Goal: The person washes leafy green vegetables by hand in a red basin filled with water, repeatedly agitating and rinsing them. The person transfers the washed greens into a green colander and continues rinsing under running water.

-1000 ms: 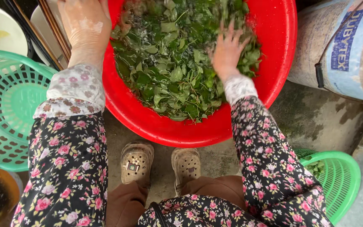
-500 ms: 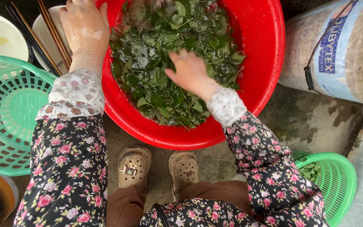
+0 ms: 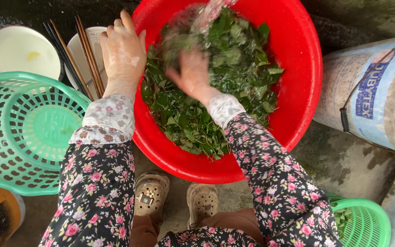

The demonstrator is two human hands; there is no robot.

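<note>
A big red plastic basin (image 3: 298, 50) sits on the ground in front of me, full of wet green leaves (image 3: 234, 77). Water pours into it at the top. My left hand (image 3: 123, 55), in a thin clear glove, rests on the basin's left rim with fingers spread. My right hand (image 3: 192, 75) is down among the leaves near the middle of the basin, blurred by motion, fingers apart. Both arms wear dark flowered sleeves.
A green plastic basket (image 3: 24, 132) stands to the left, with white bowls (image 3: 21, 50) and dark chopsticks (image 3: 69, 55) behind it. A second green basket (image 3: 366, 224) holding some leaves is at lower right. A large sack (image 3: 371, 96) lies to the right. My sandalled feet (image 3: 174, 201) are below the basin.
My right hand has swept from the basin's right side to its middle, stirring the leaves. My left hand has stayed on the left rim.
</note>
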